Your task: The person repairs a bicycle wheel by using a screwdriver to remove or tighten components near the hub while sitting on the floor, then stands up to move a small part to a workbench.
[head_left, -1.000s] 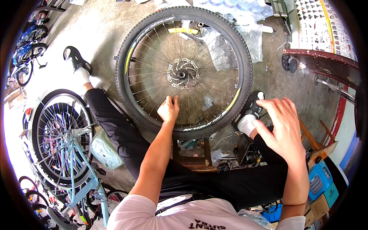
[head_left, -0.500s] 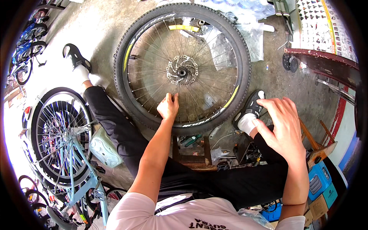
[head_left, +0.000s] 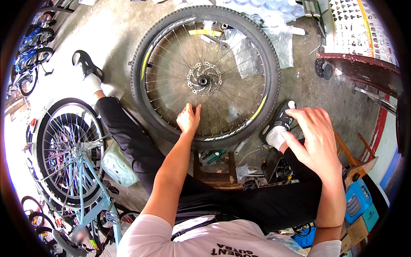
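Observation:
A large bicycle wheel (head_left: 267, 100) with a knobbly black tyre fills the middle of the view. At its centre is a silver brake disc (head_left: 215, 81) around the dark hub. My left hand (head_left: 188, 118) reaches over the lower part of the wheel. Its thumb and fingers are pinched together on a spoke just below the disc; the exact contact is partly hidden. My right hand (head_left: 311, 139) is raised to the right of the wheel, above my knee. Its fingers are apart and curved, with nothing in them.
A light-blue bicycle (head_left: 83, 171) stands at the left. Below the wheel is a wooden frame (head_left: 214, 176) with green-handled pliers (head_left: 214, 156) inside. Clear plastic bags (head_left: 278, 47) lie beyond the wheel. A dark-red wheeled stand (head_left: 359, 68) is at the right, above blue cases (head_left: 357, 200).
The left side of the wheel has shifted slightly to the right. My left hand keeps its pinch, and my right hand hovers in almost the same place.

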Demonstrator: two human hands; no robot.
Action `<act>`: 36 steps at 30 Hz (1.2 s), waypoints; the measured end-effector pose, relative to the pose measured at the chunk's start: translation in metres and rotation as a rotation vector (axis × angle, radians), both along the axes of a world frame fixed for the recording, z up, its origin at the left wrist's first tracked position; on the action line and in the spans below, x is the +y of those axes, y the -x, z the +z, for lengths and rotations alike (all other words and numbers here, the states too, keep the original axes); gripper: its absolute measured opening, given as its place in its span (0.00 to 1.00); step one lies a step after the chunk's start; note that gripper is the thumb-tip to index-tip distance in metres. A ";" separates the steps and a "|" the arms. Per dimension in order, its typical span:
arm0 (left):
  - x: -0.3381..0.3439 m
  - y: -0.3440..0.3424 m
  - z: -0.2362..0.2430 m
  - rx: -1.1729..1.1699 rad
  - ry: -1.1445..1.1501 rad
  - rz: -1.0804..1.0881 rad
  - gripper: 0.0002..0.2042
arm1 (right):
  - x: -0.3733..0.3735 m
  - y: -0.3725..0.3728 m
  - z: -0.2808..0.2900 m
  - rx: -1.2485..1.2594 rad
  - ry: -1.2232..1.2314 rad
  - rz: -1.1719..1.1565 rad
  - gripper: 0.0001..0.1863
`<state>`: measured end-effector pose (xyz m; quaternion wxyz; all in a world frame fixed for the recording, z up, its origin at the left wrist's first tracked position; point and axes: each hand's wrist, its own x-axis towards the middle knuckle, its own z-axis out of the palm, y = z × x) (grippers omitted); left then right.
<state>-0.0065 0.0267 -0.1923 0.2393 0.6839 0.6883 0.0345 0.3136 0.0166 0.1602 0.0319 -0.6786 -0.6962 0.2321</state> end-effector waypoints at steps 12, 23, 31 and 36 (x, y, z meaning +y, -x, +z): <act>-0.011 0.000 0.086 -0.024 -0.236 -0.366 0.20 | -0.023 0.002 0.029 -0.017 -0.166 0.107 0.20; -0.074 -0.025 0.173 -0.115 -0.250 -0.491 0.14 | -0.048 0.025 0.030 -0.043 -0.166 0.300 0.20; -0.097 -0.007 0.178 -0.095 -0.083 -0.593 0.14 | -0.121 0.168 0.164 0.530 -0.289 0.845 0.11; -0.102 -0.012 0.176 -0.080 -0.083 -0.629 0.14 | -0.146 0.178 0.194 0.578 -0.355 0.983 0.10</act>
